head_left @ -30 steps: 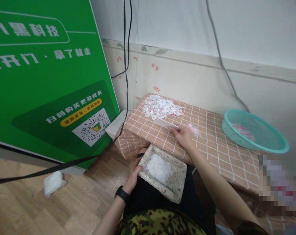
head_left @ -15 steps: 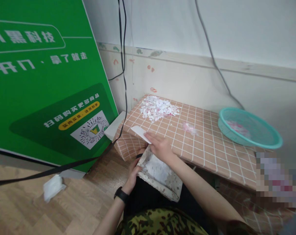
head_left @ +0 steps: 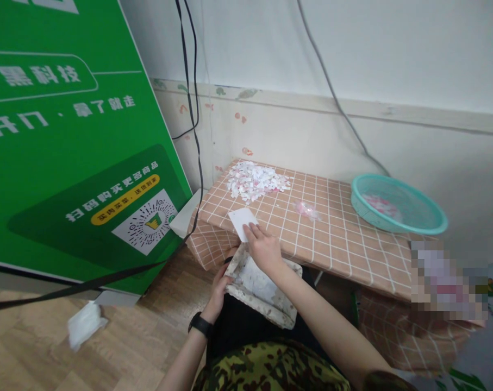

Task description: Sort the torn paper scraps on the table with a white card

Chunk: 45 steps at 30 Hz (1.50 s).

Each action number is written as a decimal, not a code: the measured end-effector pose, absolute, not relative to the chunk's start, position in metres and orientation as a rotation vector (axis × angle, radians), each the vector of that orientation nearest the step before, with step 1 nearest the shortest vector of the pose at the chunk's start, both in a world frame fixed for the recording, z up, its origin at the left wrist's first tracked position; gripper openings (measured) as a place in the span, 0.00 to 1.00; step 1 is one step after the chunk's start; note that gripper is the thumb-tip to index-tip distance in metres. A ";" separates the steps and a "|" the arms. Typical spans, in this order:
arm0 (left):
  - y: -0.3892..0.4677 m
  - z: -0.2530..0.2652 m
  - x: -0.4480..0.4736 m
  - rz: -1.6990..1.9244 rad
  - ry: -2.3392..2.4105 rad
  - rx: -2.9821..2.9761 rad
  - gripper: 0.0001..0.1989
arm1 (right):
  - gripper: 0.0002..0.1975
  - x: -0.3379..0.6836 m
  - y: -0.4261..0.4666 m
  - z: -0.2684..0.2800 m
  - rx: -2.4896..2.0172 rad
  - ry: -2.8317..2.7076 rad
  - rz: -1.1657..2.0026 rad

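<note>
Clearly, the left hand is closed on the left rim of the speckled tray, thumb uppermost. The right hand grasps a flat white card, fingers together across it, thumb hidden. The card sits at the tray's 11 o'clock, by the near edge of the table. From the card, paper scraps lie heaped at 1 o'clock; a teal mesh basket stands at 3.
</note>
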<state>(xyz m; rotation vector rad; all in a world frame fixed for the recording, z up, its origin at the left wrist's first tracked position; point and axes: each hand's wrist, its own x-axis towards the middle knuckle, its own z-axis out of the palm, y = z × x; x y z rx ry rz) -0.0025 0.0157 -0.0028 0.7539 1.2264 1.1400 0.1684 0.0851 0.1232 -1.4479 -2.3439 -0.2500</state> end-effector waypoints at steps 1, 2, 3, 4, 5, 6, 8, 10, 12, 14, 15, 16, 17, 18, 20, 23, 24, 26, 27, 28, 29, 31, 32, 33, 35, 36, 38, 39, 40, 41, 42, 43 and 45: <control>0.015 -0.003 -0.003 1.136 1.217 0.748 0.29 | 0.22 0.175 0.083 0.123 -1.465 -2.318 -0.249; 0.015 -0.003 -0.003 1.134 1.206 0.746 0.29 | 0.23 0.181 0.080 0.123 -1.478 -2.290 -0.248; 0.014 -0.002 -0.003 1.136 1.196 0.750 0.29 | 0.23 0.189 0.077 0.123 -1.489 -2.261 -0.248; 0.014 -0.002 -0.004 1.139 1.186 0.758 0.28 | 0.23 0.196 0.075 0.123 -1.497 -2.232 -0.251; 0.014 -0.002 -0.004 1.144 1.182 0.764 0.28 | 0.24 0.204 0.072 0.123 -1.505 -2.202 -0.258; 0.014 -0.001 -0.004 1.148 1.185 0.767 0.27 | 0.24 0.212 0.070 0.123 -1.512 -2.172 -0.268; 0.014 0.000 -0.004 1.151 1.203 0.763 0.27 | 0.24 0.231 0.066 0.123 -1.528 -2.123 -0.291; 0.014 0.000 -0.004 1.147 1.210 0.759 0.27 | 0.25 0.252 0.063 0.121 -1.561 -2.081 -0.310; 0.015 0.000 -0.004 1.138 1.213 0.758 0.27 | 0.26 0.275 0.061 0.119 -1.618 -2.019 -0.336; 0.015 0.000 -0.004 1.128 1.228 0.750 0.27 | 0.24 0.298 0.059 0.117 -1.675 -1.931 -0.361; 0.015 0.000 -0.004 1.129 1.237 0.741 0.27 | 0.23 0.308 0.059 0.116 -1.703 -1.895 -0.360; 0.016 0.000 -0.004 1.134 1.243 0.731 0.27 | 0.22 0.317 0.060 0.117 -1.744 -1.852 -0.351; 0.016 0.000 -0.003 1.141 1.245 0.723 0.28 | 0.21 0.325 0.061 0.119 -1.794 -1.805 -0.332; 0.016 0.000 -0.003 1.148 1.242 0.718 0.28 | 0.20 0.331 0.062 0.122 -1.843 -1.757 -0.302; 0.016 0.001 -0.002 1.155 1.234 0.715 0.28 | 0.18 0.339 0.066 0.129 -1.930 -1.638 -0.219; 0.015 0.000 -0.002 1.146 1.221 0.711 0.28 | 0.22 0.342 0.075 0.140 -1.936 -1.427 -0.064; 0.014 0.000 -0.003 1.144 1.226 0.708 0.28 | 0.24 0.343 0.078 0.143 -1.910 -1.362 -0.016; 0.013 -0.002 -0.004 1.143 1.250 0.712 0.28 | 0.26 0.347 0.086 0.148 -1.836 -1.271 0.066; 0.013 -0.004 -0.004 1.144 1.265 0.714 0.28 | 0.26 0.352 0.089 0.150 -1.797 -1.241 0.101; 0.012 -0.005 -0.005 1.144 1.274 0.719 0.27 | 0.26 0.357 0.091 0.153 -1.757 -1.221 0.133; 0.012 -0.006 -0.006 1.144 1.278 0.722 0.27 | 0.26 0.363 0.091 0.154 -1.720 -1.198 0.154; 0.013 -0.009 -0.007 1.138 1.262 0.730 0.27 | 0.26 0.378 0.088 0.156 -1.692 -1.159 0.140; 0.013 -0.009 -0.007 1.133 1.249 0.731 0.26 | 0.27 0.384 0.084 0.156 -1.724 -1.147 0.094; 0.014 -0.010 -0.007 1.128 1.235 0.731 0.26 | 0.27 0.390 0.079 0.156 -1.788 -1.140 0.026; 0.015 -0.010 -0.007 1.124 1.218 0.726 0.26 | 0.26 0.394 0.067 0.151 -1.970 -1.147 -0.128; 0.016 -0.009 -0.007 1.125 1.219 0.722 0.26 | 0.26 0.393 0.062 0.148 -2.055 -1.162 -0.182; 0.017 -0.008 -0.006 1.131 1.230 0.716 0.26 | 0.26 0.387 0.056 0.142 -2.156 -1.208 -0.212; 0.018 -0.008 -0.005 1.132 1.232 0.714 0.26 | 0.26 0.383 0.056 0.139 -2.172 -1.238 -0.199; 0.018 -0.008 -0.005 1.132 1.233 0.710 0.26 | 0.25 0.378 0.056 0.138 -2.170 -1.267 -0.181; 0.018 -0.008 -0.005 1.131 1.232 0.705 0.26 | 0.25 0.373 0.058 0.137 -2.156 -1.292 -0.164; 0.018 -0.009 -0.006 1.131 1.231 0.698 0.27 | 0.25 0.369 0.061 0.138 -2.132 -1.305 -0.153; 0.017 -0.010 -0.007 1.133 1.231 0.691 0.27 | 0.25 0.365 0.065 0.139 -2.100 -1.302 -0.145; 0.016 -0.013 -0.008 1.142 1.231 0.686 0.27 | 0.26 0.357 0.074 0.146 -2.016 -1.270 -0.111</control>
